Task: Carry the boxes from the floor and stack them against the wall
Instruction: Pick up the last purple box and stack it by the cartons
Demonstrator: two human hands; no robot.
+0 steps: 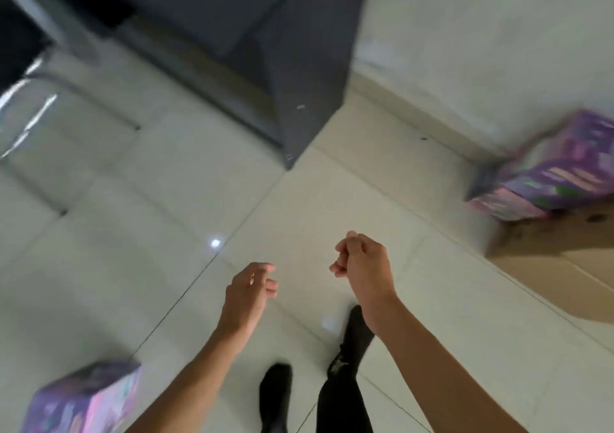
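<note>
I had both hands out in front of me, over the pale tiled floor (99,233), and neither one held anything. My left hand (247,291) hung loose with the fingers half curled and apart from one another. My right hand (363,266) was drawn in closer, its fingers bunched toward the palm around nothing. The two hands were near each other but not touching.

One purple box (84,399) sat on the floor at my lower left, well apart from the wall (481,40). Another purple box (551,170) lay at the far right on top of a brown carton (564,266), just beside the wall; the blur kept me from telling whether it touched. A dark cabinet (265,50) stood ahead, its corner reaching the floor between the two boxes. My feet in black socks (275,396) showed below my arms.
</note>
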